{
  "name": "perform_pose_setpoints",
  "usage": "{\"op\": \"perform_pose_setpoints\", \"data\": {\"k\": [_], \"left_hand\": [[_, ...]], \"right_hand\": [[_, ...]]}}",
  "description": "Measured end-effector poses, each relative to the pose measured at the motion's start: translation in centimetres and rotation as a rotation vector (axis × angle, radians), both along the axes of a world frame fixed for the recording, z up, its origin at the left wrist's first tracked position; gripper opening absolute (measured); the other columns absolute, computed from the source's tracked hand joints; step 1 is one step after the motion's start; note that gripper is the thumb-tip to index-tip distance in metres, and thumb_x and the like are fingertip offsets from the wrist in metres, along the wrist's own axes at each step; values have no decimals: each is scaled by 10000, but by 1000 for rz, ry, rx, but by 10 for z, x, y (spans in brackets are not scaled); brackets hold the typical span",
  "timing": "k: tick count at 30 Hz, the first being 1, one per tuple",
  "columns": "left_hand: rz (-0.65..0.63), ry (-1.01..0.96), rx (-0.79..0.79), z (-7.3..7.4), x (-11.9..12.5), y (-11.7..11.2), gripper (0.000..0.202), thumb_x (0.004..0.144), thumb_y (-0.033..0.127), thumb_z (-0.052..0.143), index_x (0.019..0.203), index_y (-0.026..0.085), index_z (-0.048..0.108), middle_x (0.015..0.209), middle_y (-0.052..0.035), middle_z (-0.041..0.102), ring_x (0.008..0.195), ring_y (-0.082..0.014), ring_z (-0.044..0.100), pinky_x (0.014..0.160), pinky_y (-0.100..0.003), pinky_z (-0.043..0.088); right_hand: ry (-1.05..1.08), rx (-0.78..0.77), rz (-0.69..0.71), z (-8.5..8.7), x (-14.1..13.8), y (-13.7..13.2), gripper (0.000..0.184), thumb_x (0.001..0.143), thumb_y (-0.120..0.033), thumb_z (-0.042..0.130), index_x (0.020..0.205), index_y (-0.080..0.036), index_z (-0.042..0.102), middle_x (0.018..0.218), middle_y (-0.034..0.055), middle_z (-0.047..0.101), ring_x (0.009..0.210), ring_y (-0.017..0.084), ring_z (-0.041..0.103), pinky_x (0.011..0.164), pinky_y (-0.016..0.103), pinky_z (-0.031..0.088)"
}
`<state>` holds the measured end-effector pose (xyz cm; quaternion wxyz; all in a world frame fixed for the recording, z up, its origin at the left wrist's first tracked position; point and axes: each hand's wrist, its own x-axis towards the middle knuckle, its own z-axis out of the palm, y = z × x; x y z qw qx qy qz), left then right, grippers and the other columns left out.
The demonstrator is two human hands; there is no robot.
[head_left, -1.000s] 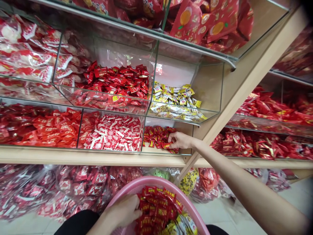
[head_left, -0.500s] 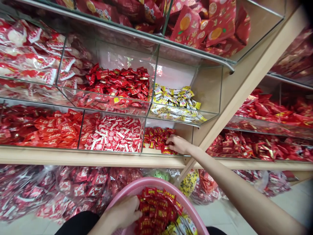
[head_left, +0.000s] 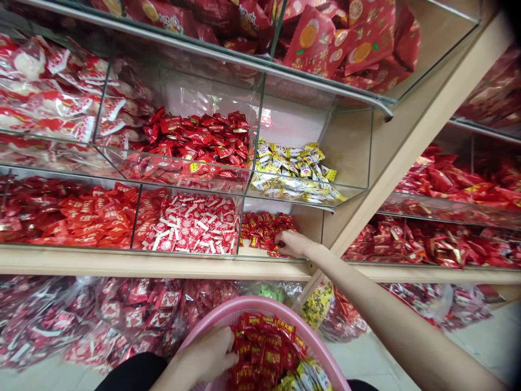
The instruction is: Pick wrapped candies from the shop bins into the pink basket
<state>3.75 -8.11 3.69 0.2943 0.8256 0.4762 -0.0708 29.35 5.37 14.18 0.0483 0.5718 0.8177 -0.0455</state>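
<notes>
My right hand (head_left: 293, 244) reaches into the bottom right compartment of the shelf, its fingers curled down onto small red-wrapped candies (head_left: 264, 225) with yellow print. The fingertips are partly hidden among the wrappers. Below, on the left side of a pink plastic basket (head_left: 321, 347), my left hand (head_left: 214, 350) is closed, with its fingers bent inward beside the contents. Whatever it grips, if anything, is out of sight. Red packets (head_left: 260, 347) with yellow lettering lie in rows inside the basket, and yellow-and-white packets (head_left: 307, 376) sit at its lower right.
Clear dividers (head_left: 240, 225) split the shelf. Neighbouring compartments hold red-and-white candies (head_left: 195, 222) and yellow-and-white candies (head_left: 295, 160). A slanting wooden upright (head_left: 366, 201) stands right of my right hand. Plastic bags of candy (head_left: 138, 304) lie on the floor under the wooden shelf edge (head_left: 163, 263).
My right hand has shifted slightly left and lower over the red candies, its fingers more curled. The left hand and basket stay nearly in place; the view has moved a little.
</notes>
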Motion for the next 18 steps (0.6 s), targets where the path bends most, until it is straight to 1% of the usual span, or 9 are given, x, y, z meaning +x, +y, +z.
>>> {"op": "perform_pose_setpoints", "data": {"k": [2, 6, 10, 12, 15, 18], "left_hand": [[-3, 7, 1, 0, 0, 0, 160, 725, 301, 452, 615, 185, 441, 663, -3, 521, 611, -137, 482, 500, -252, 244], [-8, 16, 8, 4, 1, -1, 139, 731, 289, 454, 651, 180, 483, 727, -24, 560, 659, -154, 509, 517, -259, 256], [-4, 15, -6, 9, 2, -2, 149, 742, 294, 456, 663, 177, 504, 735, -31, 572, 656, -158, 514, 519, -265, 258], [-6, 22, -11, 10, 3, -3, 154, 744, 295, 457, 664, 175, 512, 731, -34, 575, 648, -160, 514, 517, -267, 263], [1, 16, -5, 11, 2, -3, 148, 744, 295, 467, 700, 169, 532, 769, -50, 582, 662, -166, 514, 524, -271, 279], [-4, 7, -5, 11, 1, -2, 156, 749, 299, 463, 705, 168, 534, 754, -46, 568, 650, -160, 492, 526, -277, 277]], "right_hand": [[33, -9, -5, 0, 3, 1, 197, 698, -221, 610, 879, -167, 665, 809, 51, 662, 700, 148, 561, 582, 214, 350], [103, -50, -24, -1, 8, 0, 172, 662, -196, 627, 828, -164, 661, 735, 0, 645, 655, 114, 528, 570, 189, 356], [170, -77, -65, -4, 6, -2, 189, 621, -148, 632, 808, -143, 657, 692, -12, 635, 632, 106, 520, 561, 185, 364], [212, -84, -80, -2, 5, -3, 185, 629, -171, 637, 811, -135, 650, 682, -12, 634, 626, 104, 525, 566, 186, 376], [292, -107, -89, 4, 5, -3, 214, 654, -248, 645, 835, -136, 636, 682, -12, 639, 624, 103, 538, 568, 187, 395], [451, -210, -94, 10, 3, -5, 271, 633, -293, 671, 848, -134, 624, 708, -3, 648, 625, 104, 550, 573, 194, 415]]}}
